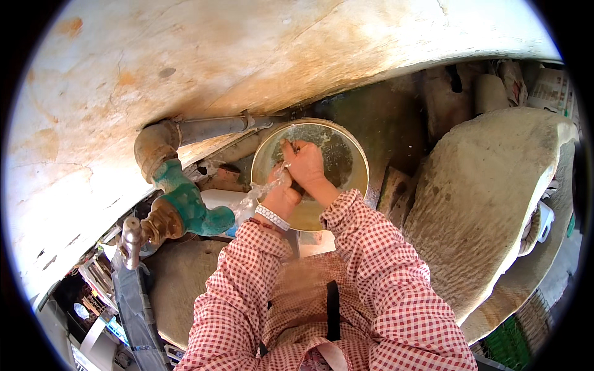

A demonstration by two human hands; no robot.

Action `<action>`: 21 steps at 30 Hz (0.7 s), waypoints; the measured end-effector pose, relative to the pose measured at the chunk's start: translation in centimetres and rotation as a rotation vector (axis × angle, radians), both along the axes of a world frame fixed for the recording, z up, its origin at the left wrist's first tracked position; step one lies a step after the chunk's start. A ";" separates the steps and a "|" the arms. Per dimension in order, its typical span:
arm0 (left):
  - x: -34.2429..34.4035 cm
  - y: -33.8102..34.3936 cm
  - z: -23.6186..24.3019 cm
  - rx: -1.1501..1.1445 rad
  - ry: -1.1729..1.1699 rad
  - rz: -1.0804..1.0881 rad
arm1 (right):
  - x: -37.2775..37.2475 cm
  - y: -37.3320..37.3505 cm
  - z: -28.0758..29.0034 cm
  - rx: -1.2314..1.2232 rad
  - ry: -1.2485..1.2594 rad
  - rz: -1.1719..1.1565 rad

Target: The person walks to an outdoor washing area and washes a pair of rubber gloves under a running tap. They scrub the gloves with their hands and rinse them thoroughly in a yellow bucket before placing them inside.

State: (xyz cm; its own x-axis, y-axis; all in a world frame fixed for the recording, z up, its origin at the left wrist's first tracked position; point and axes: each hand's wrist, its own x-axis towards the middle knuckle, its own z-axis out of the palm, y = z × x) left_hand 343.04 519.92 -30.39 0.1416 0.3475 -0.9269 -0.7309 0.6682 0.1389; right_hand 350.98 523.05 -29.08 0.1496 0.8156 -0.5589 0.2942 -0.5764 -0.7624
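Observation:
Both my hands are close together over a round, pale-rimmed basin (pixel 365 164) with cloudy water in it. My left hand (pixel 281 196), with a white band at its wrist, is closed, its fingers curled inward. Just beyond it, my right hand (pixel 307 163) is closed too, its fingers bent toward the left hand. Something small and dark may lie between them, but I cannot make it out. From the green tap (pixel 189 201) on the left, a stream of water (pixel 250 201) runs onto my left hand and splashes around the fingers.
A rusty pipe (pixel 210 128) runs along the stained wall (pixel 204 55) to the tap. To the right stands a large, rough stone slab (pixel 476 185). Another stone surface (pixel 185 284) lies below the tap, beside a grey plastic-wrapped post (pixel 136 315). A green crate (pixel 507 343) shows at lower right.

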 end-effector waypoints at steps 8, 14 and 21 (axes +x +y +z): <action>-1.9 -1.2 -0.4 0.254 -0.314 0.120 | -2.4 -3.0 1.4 0.088 0.008 -0.029; -1.8 -0.7 1.6 0.041 -0.047 -0.066 | 2.9 -0.2 -2.2 0.192 -0.286 0.096; -1.2 -1.0 5.5 -0.098 0.098 0.006 | 0.9 -2.0 -0.4 0.164 0.002 0.263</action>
State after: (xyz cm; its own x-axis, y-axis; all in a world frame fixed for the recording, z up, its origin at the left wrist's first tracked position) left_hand 341.87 518.95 -24.85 0.0471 0.2549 -0.9658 -0.7210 0.6779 0.1437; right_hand 351.93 521.00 -29.49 -0.0795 0.9057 -0.4164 0.4152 -0.3497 -0.8398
